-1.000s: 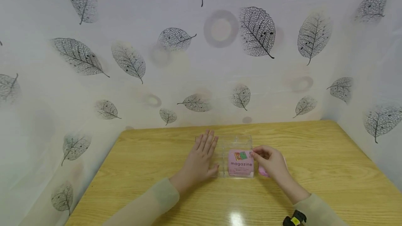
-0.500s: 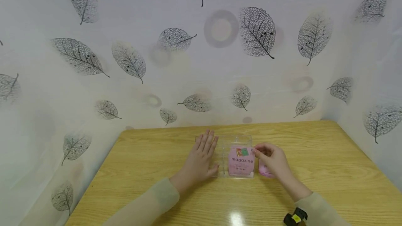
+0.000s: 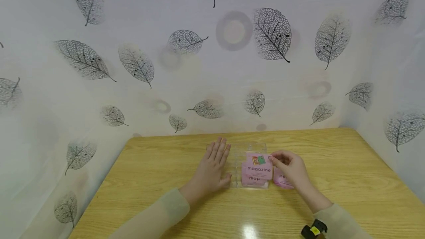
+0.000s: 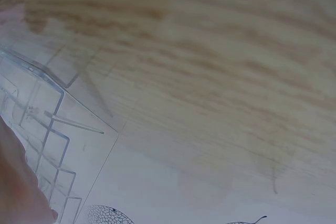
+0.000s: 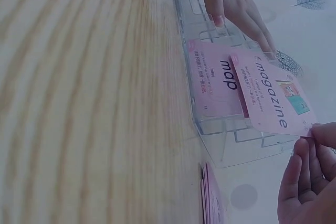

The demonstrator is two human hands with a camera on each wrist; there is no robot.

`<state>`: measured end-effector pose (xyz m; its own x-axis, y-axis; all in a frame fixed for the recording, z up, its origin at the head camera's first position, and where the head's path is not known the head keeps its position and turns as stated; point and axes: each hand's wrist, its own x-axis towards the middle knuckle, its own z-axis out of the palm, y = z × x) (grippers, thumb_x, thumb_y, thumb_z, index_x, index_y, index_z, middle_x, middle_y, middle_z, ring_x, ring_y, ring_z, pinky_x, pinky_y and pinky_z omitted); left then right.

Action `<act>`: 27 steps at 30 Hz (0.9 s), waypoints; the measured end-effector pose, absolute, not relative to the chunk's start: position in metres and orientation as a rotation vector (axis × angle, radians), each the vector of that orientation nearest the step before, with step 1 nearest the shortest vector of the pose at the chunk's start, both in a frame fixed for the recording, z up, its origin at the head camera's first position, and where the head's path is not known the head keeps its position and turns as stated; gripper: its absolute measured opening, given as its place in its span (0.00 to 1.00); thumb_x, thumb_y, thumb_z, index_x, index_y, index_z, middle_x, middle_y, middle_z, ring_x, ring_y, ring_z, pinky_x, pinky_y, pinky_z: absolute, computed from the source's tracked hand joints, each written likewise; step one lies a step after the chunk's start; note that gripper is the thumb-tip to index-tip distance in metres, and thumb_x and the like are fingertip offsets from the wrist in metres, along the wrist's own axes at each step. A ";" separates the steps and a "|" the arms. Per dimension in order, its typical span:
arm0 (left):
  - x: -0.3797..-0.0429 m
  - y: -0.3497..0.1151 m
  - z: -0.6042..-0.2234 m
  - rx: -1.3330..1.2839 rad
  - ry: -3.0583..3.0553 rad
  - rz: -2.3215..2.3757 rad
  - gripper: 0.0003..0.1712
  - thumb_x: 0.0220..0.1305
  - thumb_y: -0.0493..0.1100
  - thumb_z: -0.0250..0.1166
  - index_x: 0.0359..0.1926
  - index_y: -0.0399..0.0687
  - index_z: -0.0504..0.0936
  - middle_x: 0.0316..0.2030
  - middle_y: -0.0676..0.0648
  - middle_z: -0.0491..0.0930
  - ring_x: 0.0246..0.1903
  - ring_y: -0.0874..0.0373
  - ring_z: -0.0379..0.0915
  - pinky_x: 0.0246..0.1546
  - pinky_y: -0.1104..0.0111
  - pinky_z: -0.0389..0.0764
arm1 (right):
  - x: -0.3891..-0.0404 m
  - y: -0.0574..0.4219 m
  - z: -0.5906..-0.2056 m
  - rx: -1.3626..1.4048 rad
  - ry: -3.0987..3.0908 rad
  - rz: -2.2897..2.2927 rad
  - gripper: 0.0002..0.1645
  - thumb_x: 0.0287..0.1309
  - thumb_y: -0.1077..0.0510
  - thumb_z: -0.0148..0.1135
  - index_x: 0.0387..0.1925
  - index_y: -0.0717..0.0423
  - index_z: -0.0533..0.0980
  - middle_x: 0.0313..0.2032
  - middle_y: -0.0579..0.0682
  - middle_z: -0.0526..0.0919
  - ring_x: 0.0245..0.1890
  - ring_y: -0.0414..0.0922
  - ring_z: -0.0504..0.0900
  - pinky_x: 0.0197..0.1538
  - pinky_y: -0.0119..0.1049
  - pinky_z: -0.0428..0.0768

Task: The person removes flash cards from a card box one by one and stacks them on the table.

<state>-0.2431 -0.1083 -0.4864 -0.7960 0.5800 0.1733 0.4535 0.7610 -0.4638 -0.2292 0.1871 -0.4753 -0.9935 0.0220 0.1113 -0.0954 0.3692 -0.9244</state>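
Note:
My right hand [image 3: 290,169] pinches the corner of a pink word card reading "magazine" [image 3: 259,167] between thumb and fingertips. In the right wrist view this magazine card [image 5: 273,95] overlaps a second pink card reading "map" [image 5: 215,80], which sits in a clear plastic card holder [image 5: 231,153] with stepped dividers. My left hand [image 3: 212,169] lies with straight fingers on the left part of the clear holder [image 3: 250,146]. Only the edge of that hand [image 4: 21,182] shows in the left wrist view, beside the holder's stepped walls.
A small stack of pink cards [image 3: 282,179] lies on the wooden table [image 3: 159,169] just right of the holder, partly behind my right hand. A black strap with a yellow patch [image 3: 313,229] is near the right sleeve. Leaf-patterned sheeting [image 3: 229,65] surrounds the table's back and sides.
The magazine card has moved up and to the right with my right hand, uncovering the map card beneath. More of the card stack shows beside the holder. My left hand has stayed still.

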 end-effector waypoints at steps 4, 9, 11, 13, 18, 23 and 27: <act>-0.243 -0.108 -0.486 -0.804 -2.656 0.575 0.56 0.75 0.72 0.46 0.85 0.38 0.43 0.86 0.35 0.41 0.86 0.40 0.36 0.87 0.52 0.47 | -0.229 0.189 -0.475 0.058 -2.512 1.707 0.15 0.70 0.60 0.69 0.50 0.69 0.84 0.41 0.56 0.89 0.34 0.30 0.82 0.40 0.23 0.83; -0.242 -0.109 -0.486 -0.816 -2.628 0.541 0.56 0.74 0.71 0.49 0.85 0.38 0.47 0.85 0.34 0.44 0.85 0.39 0.40 0.86 0.52 0.51 | -0.229 0.191 -0.476 0.041 -2.495 1.727 0.15 0.69 0.61 0.69 0.50 0.69 0.83 0.40 0.54 0.89 0.33 0.30 0.81 0.39 0.24 0.83; -0.242 -0.109 -0.486 -0.819 -2.612 0.537 0.56 0.73 0.71 0.50 0.84 0.37 0.49 0.85 0.33 0.46 0.85 0.39 0.42 0.85 0.52 0.53 | -0.230 0.191 -0.476 0.035 -2.490 1.732 0.15 0.69 0.61 0.69 0.50 0.70 0.83 0.40 0.54 0.89 0.33 0.30 0.81 0.38 0.25 0.83; -0.242 -0.109 -0.487 -0.816 -2.606 0.551 0.56 0.73 0.72 0.49 0.85 0.38 0.49 0.85 0.33 0.47 0.85 0.39 0.42 0.85 0.52 0.52 | -0.230 0.192 -0.476 0.027 -2.490 1.732 0.15 0.69 0.61 0.69 0.50 0.70 0.83 0.39 0.54 0.89 0.33 0.30 0.81 0.38 0.25 0.83; -0.243 -0.109 -0.488 -0.807 -2.620 0.586 0.56 0.75 0.73 0.46 0.85 0.38 0.46 0.85 0.34 0.45 0.86 0.39 0.39 0.86 0.52 0.49 | -0.229 0.195 -0.476 0.004 -2.508 1.720 0.16 0.70 0.60 0.69 0.51 0.69 0.83 0.40 0.54 0.89 0.33 0.30 0.81 0.37 0.25 0.82; -0.243 -0.109 -0.488 -0.807 -2.619 0.583 0.56 0.74 0.73 0.46 0.85 0.38 0.46 0.85 0.34 0.46 0.86 0.39 0.39 0.86 0.52 0.49 | -0.228 0.197 -0.473 -0.013 -2.519 1.692 0.16 0.71 0.59 0.68 0.51 0.69 0.83 0.39 0.52 0.89 0.33 0.30 0.80 0.36 0.25 0.82; -0.243 -0.109 -0.488 -0.805 -2.619 0.592 0.56 0.75 0.73 0.46 0.85 0.38 0.46 0.85 0.34 0.45 0.86 0.39 0.39 0.86 0.52 0.49 | -0.226 0.198 -0.471 -0.024 -2.517 1.699 0.16 0.71 0.60 0.68 0.52 0.70 0.83 0.39 0.52 0.89 0.33 0.30 0.81 0.35 0.27 0.84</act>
<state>-0.2430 -0.1090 -0.4879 -0.7831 0.5913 0.1926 0.4511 0.7533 -0.4786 -0.2259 0.1981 -0.4713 -0.9944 0.0714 0.0777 -0.0454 0.3755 -0.9257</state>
